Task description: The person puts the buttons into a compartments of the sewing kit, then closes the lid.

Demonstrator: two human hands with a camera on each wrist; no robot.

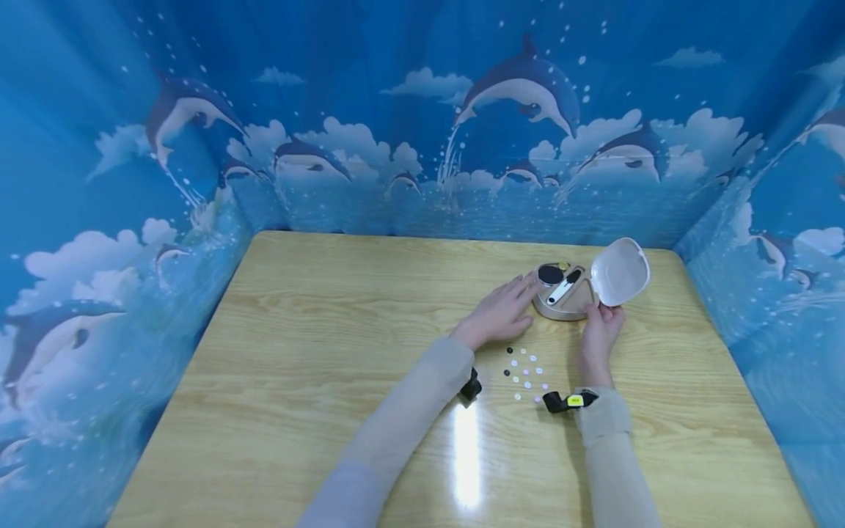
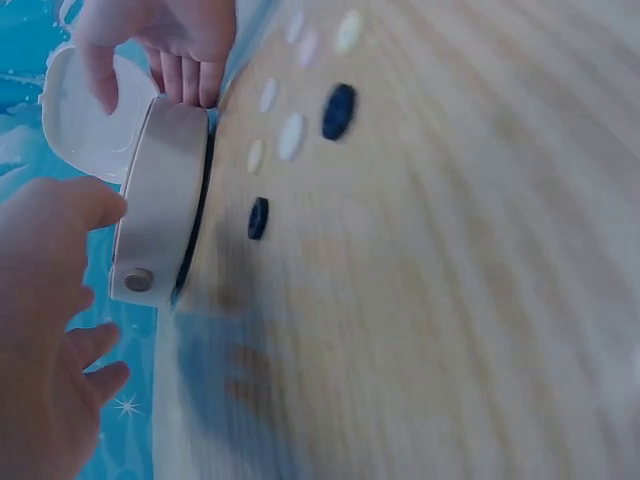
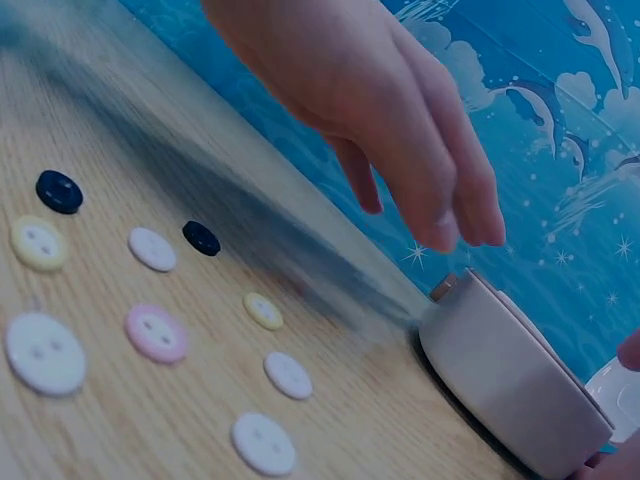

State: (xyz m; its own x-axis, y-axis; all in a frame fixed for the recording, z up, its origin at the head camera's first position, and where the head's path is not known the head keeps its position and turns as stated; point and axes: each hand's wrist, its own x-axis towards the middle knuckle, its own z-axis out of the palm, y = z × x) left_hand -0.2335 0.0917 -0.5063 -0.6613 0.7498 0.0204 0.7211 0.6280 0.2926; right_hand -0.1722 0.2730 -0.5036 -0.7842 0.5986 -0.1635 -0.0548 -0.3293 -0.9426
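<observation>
A beige sewing box (image 1: 560, 314) stands at the back right of the table, its white lid (image 1: 621, 273) swung open to the right. In its compartments lie a round black piece (image 1: 551, 275) and a slim white tool with a black end (image 1: 565, 287). My left hand (image 1: 503, 309) reaches to the box's left side with fingers extended, holding nothing. At the other end, my right hand (image 1: 599, 337) grips the box's front right edge beside the lid; its fingertips are partly hidden in the head view. A small round catch (image 2: 138, 280) shows on the box wall.
Several loose buttons, among them a pink button (image 3: 156, 333), a black button (image 3: 60, 192) and a white button (image 3: 46, 354), lie scattered on the wooden table (image 1: 317, 352) between my forearms. A blue dolphin-print curtain (image 1: 396, 95) surrounds the table's back and sides.
</observation>
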